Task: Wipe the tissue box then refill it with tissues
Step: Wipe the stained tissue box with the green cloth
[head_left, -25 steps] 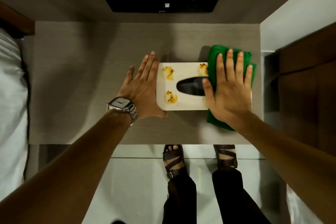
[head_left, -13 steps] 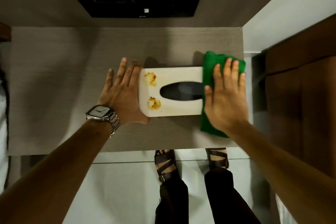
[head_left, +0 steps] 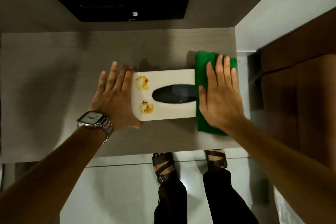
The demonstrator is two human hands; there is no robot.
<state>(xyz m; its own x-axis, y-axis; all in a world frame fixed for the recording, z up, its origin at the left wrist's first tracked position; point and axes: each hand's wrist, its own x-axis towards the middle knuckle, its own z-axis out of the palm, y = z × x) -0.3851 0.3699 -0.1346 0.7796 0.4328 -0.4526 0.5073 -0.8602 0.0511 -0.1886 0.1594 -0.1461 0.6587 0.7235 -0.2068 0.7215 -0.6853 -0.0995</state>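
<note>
A white tissue box lies flat on the grey wooden table, its dark oval slot facing up. Two orange-brown stains mark the box's left end. My left hand, wearing a metal watch, rests flat against the box's left end with fingers spread. My right hand presses flat on a green cloth draped over the box's right end. The cloth hides that end of the box. No tissues are in view.
A black flat screen hangs on the wall behind the table. A white wall and a brown wooden door stand close on the right. The table's front edge is just above my sandalled feet.
My right hand has slid the green cloth rightward off the slot toward the box's right end; the two right-hand stains no longer show. My left hand stays against the left end.
</note>
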